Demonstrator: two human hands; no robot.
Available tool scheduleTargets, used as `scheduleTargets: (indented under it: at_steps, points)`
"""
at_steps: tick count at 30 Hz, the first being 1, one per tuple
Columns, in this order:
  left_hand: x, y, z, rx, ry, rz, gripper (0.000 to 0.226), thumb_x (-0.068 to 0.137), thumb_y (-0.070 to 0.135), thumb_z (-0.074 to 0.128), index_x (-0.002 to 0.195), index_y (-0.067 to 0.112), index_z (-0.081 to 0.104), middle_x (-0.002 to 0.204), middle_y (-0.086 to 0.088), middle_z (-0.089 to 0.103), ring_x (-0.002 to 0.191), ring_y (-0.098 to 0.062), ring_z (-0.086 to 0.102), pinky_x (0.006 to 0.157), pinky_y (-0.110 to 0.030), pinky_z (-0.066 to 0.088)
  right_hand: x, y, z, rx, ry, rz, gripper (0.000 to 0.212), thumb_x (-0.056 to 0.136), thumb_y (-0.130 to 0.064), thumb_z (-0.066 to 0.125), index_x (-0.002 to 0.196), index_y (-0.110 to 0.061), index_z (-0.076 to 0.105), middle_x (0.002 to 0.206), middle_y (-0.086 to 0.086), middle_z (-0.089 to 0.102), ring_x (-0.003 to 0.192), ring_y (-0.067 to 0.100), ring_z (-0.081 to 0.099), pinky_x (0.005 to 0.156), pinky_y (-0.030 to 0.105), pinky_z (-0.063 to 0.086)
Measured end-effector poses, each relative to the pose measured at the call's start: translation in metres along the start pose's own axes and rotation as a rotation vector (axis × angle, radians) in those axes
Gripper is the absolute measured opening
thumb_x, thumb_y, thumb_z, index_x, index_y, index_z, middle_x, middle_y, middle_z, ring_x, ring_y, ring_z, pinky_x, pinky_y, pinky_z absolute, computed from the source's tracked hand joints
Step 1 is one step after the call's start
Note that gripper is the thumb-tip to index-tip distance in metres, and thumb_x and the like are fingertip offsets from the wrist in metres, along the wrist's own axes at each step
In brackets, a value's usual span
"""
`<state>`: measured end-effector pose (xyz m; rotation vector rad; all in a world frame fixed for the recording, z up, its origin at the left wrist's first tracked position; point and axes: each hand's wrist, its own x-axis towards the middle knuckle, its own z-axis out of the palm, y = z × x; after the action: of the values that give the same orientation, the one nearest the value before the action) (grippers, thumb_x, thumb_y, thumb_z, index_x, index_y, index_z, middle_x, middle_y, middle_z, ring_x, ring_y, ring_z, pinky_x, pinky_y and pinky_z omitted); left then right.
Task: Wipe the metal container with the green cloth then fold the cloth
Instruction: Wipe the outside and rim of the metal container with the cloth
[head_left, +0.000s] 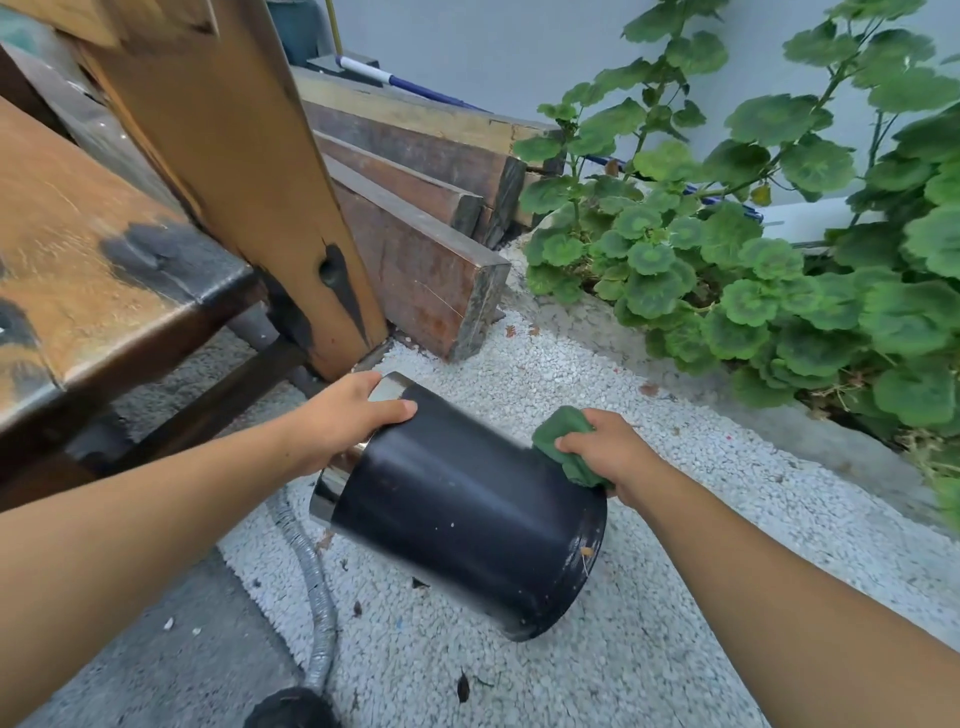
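A black metal container (462, 512) with a shiny silver rim lies tilted on its side above the pebbled ground, rim toward the upper left, base toward the lower right. My left hand (345, 415) grips it at the rim end, thumb across the black wall. My right hand (615, 449) holds a bunched green cloth (563, 441) and presses it against the container's upper right edge near the base. Small pale specks dot the black surface.
A worn wooden bench (104, 280) and its slanted post (249, 171) stand at left. Stacked timber beams (426, 228) lie behind. Leafy green plants (753, 249) fill the right. A grey corrugated hose (317, 597) runs along the pebbled ground (675, 545) below.
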<state>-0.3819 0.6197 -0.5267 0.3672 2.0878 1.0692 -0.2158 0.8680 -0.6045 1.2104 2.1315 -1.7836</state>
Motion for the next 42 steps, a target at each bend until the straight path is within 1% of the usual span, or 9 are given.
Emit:
scheduleTargets:
  at_steps: [5,10,15,22,28,31,34,37,42]
  points:
    - [0.001,-0.007,-0.002,-0.103,0.004,-0.025,0.026,0.093,0.017,0.069,0.115,0.004,0.066,0.107,-0.016,0.077,0.079,-0.019,0.075,0.064,-0.03,0.059,0.015,-0.005,0.001,-0.13,-0.037,0.023,0.009,0.09,-0.013,0.066,0.097,-0.017,0.064,0.089,0.005,0.065,0.076,0.021,0.061,0.058,0.026,0.043]
    - [0.002,-0.011,0.002,-0.115,-0.015,-0.04,0.035,0.091,0.024,0.072,0.114,-0.002,0.066,0.106,-0.022,0.075,0.081,-0.026,0.072,0.072,-0.035,0.056,0.017,0.018,0.0,-0.148,-0.067,0.068,0.016,0.089,-0.017,0.068,0.105,-0.014,0.067,0.101,0.012,0.069,0.082,0.024,0.062,0.068,0.03,0.046]
    - [0.006,-0.019,0.002,-0.168,0.074,-0.058,0.029,0.092,0.028,0.071,0.106,0.003,0.069,0.085,-0.012,0.077,0.063,-0.018,0.072,0.05,-0.025,0.054,0.014,0.019,0.003,-0.079,-0.087,-0.037,0.022,0.089,-0.024,0.074,0.109,-0.016,0.068,0.107,0.011,0.071,0.099,0.029,0.067,0.088,0.04,0.053]
    - [0.01,-0.021,-0.004,-0.189,0.153,-0.121,0.038,0.093,0.026,0.07,0.114,-0.005,0.065,0.103,-0.024,0.075,0.078,-0.032,0.07,0.074,-0.041,0.056,-0.002,0.009,0.006,-0.057,-0.078,-0.18,0.016,0.09,-0.024,0.071,0.101,-0.013,0.066,0.097,0.013,0.07,0.085,0.023,0.064,0.075,0.035,0.048]
    - [0.02,-0.015,-0.002,-0.178,0.165,-0.14,0.043,0.09,0.027,0.072,0.116,-0.006,0.064,0.098,-0.023,0.074,0.072,-0.031,0.07,0.064,-0.037,0.058,-0.034,0.006,0.003,-0.045,-0.091,-0.233,0.022,0.095,-0.045,0.06,0.101,-0.024,0.063,0.096,0.006,0.069,0.084,0.019,0.065,0.075,0.035,0.048]
    - [0.022,-0.011,-0.001,-0.18,0.186,-0.159,0.035,0.091,0.025,0.072,0.11,-0.003,0.065,0.087,-0.018,0.07,0.055,-0.025,0.067,0.047,-0.029,0.056,-0.049,0.009,0.006,-0.109,-0.048,-0.337,0.006,0.097,-0.035,0.06,0.1,-0.031,0.059,0.094,-0.002,0.066,0.081,0.014,0.064,0.068,0.032,0.05]
    - [0.026,-0.007,0.0,-0.163,0.206,-0.158,0.023,0.091,0.023,0.071,0.098,0.004,0.063,0.083,-0.018,0.068,0.045,-0.021,0.066,0.04,-0.027,0.052,-0.059,0.015,0.012,-0.151,0.008,-0.428,0.01,0.097,-0.027,0.06,0.105,-0.032,0.058,0.103,-0.003,0.061,0.092,0.019,0.062,0.077,0.038,0.052]
    - [0.029,-0.004,0.001,-0.143,0.214,-0.159,0.019,0.091,0.022,0.071,0.091,0.006,0.061,0.077,-0.016,0.067,0.042,-0.021,0.064,0.037,-0.026,0.05,-0.068,0.027,0.019,-0.252,0.08,-0.507,0.018,0.097,-0.024,0.06,0.113,-0.031,0.055,0.111,-0.011,0.054,0.107,0.015,0.05,0.088,0.032,0.043]
    - [0.033,-0.001,0.0,-0.123,0.209,-0.174,0.022,0.091,0.022,0.07,0.099,0.002,0.064,0.084,-0.02,0.068,0.053,-0.027,0.064,0.037,-0.025,0.05,-0.092,0.05,0.033,-0.35,0.126,-0.631,0.037,0.095,-0.017,0.063,0.128,-0.028,0.054,0.132,-0.016,0.045,0.126,-0.001,0.035,0.101,0.012,0.028]
